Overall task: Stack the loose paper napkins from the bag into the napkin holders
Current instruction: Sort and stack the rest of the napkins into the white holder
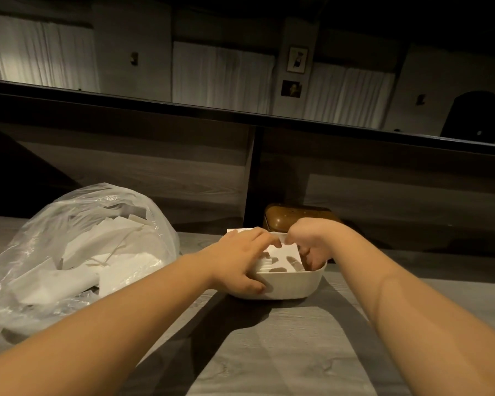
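You are working in a dim room at a grey wood-grain table (pixel 283 352), with a dark panelled partition behind it and curtained windows beyond. The white napkin holder (pixel 290 284) sits in front of you with a stack of napkins (pixel 283 254) standing in it. Your left hand (pixel 240 262) grips the holder's near left wall, thumb outside, fingers spread over the stack's top edge. Your right hand (pixel 309 241) curls over the right side, fingertips down inside beside the napkins; whether it pinches any I cannot tell. The clear plastic bag (pixel 77 258) of loose napkins lies to your left, still well filled. The risks I see: pressing unevenly could crumple or skew the stack, and pulling your fingers out fast could drag napkins up with them. The light holder may also slide if your left grip loosens.
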A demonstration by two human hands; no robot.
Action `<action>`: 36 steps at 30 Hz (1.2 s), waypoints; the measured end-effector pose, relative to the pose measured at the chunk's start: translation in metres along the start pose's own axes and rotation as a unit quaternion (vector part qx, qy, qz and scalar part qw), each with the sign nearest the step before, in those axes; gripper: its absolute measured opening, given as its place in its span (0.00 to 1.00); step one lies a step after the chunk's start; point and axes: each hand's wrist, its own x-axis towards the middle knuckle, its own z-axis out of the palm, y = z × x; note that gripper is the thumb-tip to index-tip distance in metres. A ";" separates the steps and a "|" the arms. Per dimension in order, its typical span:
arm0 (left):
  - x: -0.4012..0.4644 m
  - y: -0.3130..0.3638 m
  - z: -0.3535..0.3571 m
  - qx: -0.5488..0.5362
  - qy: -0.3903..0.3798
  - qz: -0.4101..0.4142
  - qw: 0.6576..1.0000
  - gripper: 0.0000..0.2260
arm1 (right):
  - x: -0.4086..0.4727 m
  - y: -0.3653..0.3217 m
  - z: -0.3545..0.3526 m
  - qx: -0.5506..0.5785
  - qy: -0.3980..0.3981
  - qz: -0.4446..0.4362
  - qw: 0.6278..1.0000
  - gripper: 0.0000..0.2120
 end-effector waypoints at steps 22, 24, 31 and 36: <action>-0.164 -0.093 -0.014 0.010 0.337 -0.322 0.885 0.12 | -0.065 -0.094 0.181 -0.032 -0.048 -0.375 0.925 0.11; -0.179 -0.105 -0.003 0.045 0.321 -0.354 0.877 0.12 | -0.052 -0.088 0.186 -0.127 0.010 -0.342 0.931 0.11; -0.184 -0.121 0.011 -0.020 0.381 -0.284 0.880 0.13 | -0.034 -0.089 0.192 -0.329 0.110 -0.280 0.895 0.16; -0.179 -0.117 0.016 -0.060 0.345 -0.256 0.901 0.13 | -0.030 -0.101 0.197 -0.297 0.086 -0.317 0.897 0.17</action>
